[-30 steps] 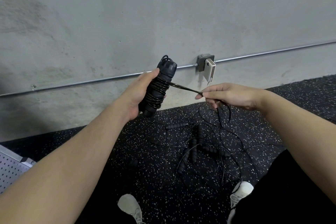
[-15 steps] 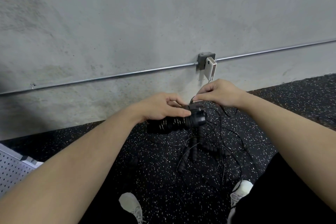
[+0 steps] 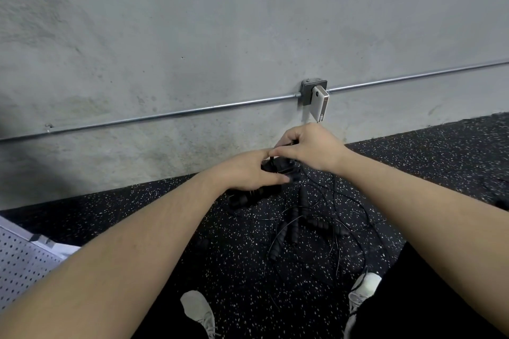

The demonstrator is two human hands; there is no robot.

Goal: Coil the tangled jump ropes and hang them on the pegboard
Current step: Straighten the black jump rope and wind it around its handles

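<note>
left hand (image 3: 249, 170): curled over the wound jump rope bundle (image 3: 254, 195), which is gripped from above; index finger and thumb are stretched toward the right hand.
right hand (image 3: 309, 147): fingers bent in a pinch on the thin black cord (image 3: 286, 143) at the bundle's near end; how tightly the cord is clamped cannot be told, as the fingertips are hidden behind the knuckles.
wound jump rope bundle: held just above the floor, between the two hands; black ribbed handles wrapped in dark cord, lying roughly level.
tangled ropes (image 3: 305, 224): left on the floor below the hands, between the shoes; ribbed foam handles and thin glossy loops are crossed over one another.
floor (image 3: 237, 250): black rubber, flecked with white.
wall (image 3: 220, 22): rough grey concrete, crossed by a thin metal conduit (image 3: 165, 115) joined to a small box (image 3: 309, 91).
pegboard (image 3: 19, 264): pale perforated sheet seen at the lower left edge, well apart from the ropes.
shoes (image 3: 199, 308): white, seen at the bottom edge.
</note>
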